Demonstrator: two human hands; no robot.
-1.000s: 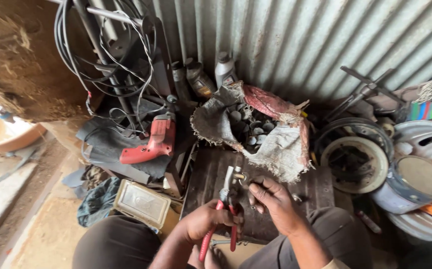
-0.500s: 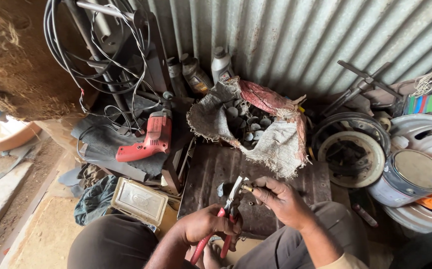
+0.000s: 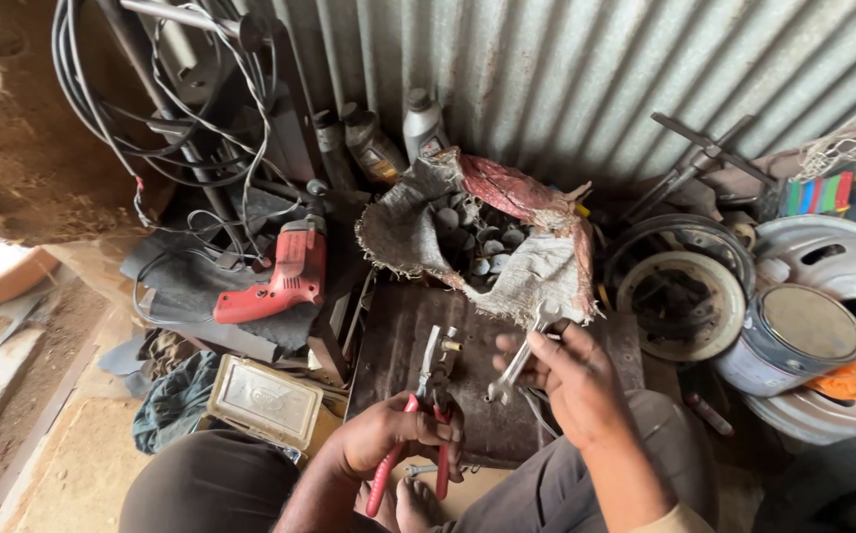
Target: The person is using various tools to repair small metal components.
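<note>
While left hand (image 3: 389,434) grips red pliers (image 3: 426,415), right hand (image 3: 571,380) clasps wrench (image 3: 522,355), tools apart.

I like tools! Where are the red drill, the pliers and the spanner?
Red drill (image 3: 285,279), head view, on its body.
Pliers (image 3: 435,367), head view, on the metal nose.
Spanner (image 3: 519,363), head view, on its shaft.

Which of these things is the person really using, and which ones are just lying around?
In use:
- red-handled pliers, gripped in the left hand, pinching a small metal part
- silver wrench, held in the right hand

Lying about:
- red power drill
- sack of metal pieces
- paint tin
- bottles
- wheel rim
- tangled cables
</note>
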